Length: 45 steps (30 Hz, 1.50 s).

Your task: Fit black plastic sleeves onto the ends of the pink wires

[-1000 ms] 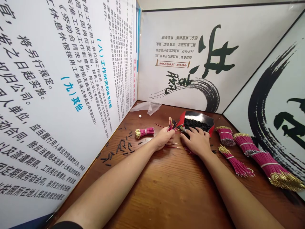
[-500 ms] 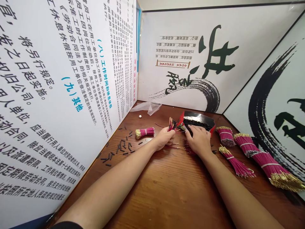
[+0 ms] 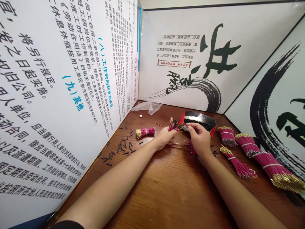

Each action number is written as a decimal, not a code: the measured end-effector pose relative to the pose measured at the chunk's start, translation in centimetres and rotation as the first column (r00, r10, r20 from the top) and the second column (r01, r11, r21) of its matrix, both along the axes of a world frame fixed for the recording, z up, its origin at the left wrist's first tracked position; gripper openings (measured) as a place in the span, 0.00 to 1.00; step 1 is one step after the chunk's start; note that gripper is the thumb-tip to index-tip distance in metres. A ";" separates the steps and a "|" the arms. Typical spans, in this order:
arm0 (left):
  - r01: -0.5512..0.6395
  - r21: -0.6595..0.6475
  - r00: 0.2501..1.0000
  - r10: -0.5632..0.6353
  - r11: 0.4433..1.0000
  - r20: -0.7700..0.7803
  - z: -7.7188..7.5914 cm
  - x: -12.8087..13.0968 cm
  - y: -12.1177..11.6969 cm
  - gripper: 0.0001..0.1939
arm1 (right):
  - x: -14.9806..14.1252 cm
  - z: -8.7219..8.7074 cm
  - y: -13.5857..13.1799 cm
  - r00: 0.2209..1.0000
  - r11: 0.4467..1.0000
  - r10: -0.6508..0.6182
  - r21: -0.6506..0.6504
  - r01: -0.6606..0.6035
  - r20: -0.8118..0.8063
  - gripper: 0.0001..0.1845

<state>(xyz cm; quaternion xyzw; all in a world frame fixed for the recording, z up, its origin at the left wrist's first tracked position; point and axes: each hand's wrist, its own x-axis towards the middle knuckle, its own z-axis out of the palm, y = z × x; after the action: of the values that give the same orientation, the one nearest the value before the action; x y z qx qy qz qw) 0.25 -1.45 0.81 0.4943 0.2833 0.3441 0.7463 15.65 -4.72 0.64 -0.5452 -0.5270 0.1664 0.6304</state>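
Note:
My left hand (image 3: 166,139) is closed around a bunch of magenta wires (image 3: 172,126); gold tips and some black sleeves stick up above the fist. Right of it, my right hand (image 3: 199,139) has thumb and forefinger pinched together at the near rim of a red and black box (image 3: 199,116). Whatever is in that pinch is too small to make out. Small black sleeves (image 3: 195,122) fill the box. Under the right hand lies a pile of loose magenta wires (image 3: 189,148), partly covered by it.
Loose black sleeves (image 3: 122,145) are scattered at the left, beside a tied wire bundle (image 3: 149,131). More tied bundles (image 3: 238,165) lie at the right, including a long thick one (image 3: 264,157). A clear plastic bag (image 3: 152,108) rests at the back. Printed panels (image 3: 181,19) enclose the table.
My right hand has lifted its fingers back from over the box, and they have drawn together into a pinch at its near rim. The left hand keeps its hold on the wires.

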 end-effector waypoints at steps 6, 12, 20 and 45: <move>0.011 -0.008 1.000 -0.011 1.000 0.005 -0.1 0.0 0.0 0.15 | 0.2 1.0 -0.3 0.991 0.991 0.132 0.003 -0.132 0.007 0.15; 0.015 -0.010 1.000 -0.015 1.000 0.018 -0.3 0.0 0.1 0.17 | 0.9 -0.1 0.3 0.976 0.976 0.217 -0.006 -0.217 -0.009 0.16; 0.027 -0.010 1.000 -0.027 1.000 0.013 -0.2 0.0 -0.1 0.16 | 0.7 0.4 -0.3 0.969 0.974 0.222 0.014 -0.225 0.108 0.18; 0.065 0.008 0.997 -0.066 0.998 0.027 -0.1 -0.3 -0.1 0.16 | 0.7 0.2 0.0 0.998 0.997 -0.055 -0.062 0.055 -0.001 0.06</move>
<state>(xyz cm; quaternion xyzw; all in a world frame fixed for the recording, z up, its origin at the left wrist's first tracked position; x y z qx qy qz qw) -0.06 -1.50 0.69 0.5012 0.2554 0.3272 0.7593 16.35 -4.74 0.79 -0.5786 -0.5054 0.1663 0.6182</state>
